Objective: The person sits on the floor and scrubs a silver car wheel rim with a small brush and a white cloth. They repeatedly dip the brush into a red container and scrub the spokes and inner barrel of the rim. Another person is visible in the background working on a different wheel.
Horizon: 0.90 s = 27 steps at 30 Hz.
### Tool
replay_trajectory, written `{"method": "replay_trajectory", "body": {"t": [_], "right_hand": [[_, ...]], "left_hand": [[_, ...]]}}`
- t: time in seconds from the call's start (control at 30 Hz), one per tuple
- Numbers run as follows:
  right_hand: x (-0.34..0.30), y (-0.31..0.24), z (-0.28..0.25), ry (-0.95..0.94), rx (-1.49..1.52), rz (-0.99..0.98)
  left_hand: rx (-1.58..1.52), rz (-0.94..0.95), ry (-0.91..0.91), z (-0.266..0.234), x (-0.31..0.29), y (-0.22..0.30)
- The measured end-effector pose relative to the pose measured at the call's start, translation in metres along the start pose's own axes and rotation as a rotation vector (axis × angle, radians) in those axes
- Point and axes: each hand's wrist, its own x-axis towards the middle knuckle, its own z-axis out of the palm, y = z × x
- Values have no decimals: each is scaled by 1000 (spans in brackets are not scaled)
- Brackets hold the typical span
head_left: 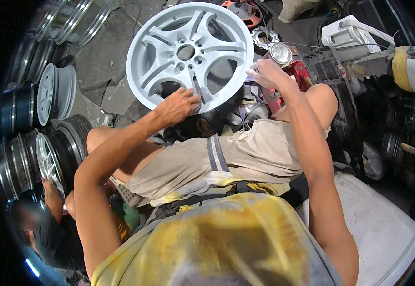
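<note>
1 big white wheel [191,40] sits just past the knees [323,97]. Left hand [181,106] is curled at its near edge, right hand [268,74] is bent at the right edge, white-dusted; can't tell if either's gripping anything. More wheels [65,93] off left.

Pale grey wheel [189,65], yellow-blotched shirt [226,233]

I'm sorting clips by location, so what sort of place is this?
Probably a wheel repair or refinishing workshop: the person's left hand is at a large pale wheel rim, more rims stand at the left, and the person's shirt has yellow stains.
</note>
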Motion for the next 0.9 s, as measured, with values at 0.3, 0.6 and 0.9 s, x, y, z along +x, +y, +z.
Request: {"method": "replay_trajectory", "body": {"t": [0.3,0.6,0.9], "right_hand": [[-8,2,-6,-58,21,73],[-4,15,8,-20,-12,-2],[-4,26,11,-30,-14,-22]], "left_hand": [[66,52,287,40,-16,-25],[43,-309,262,34,2,-73],[71,-189,220,23,21,-100]]}}
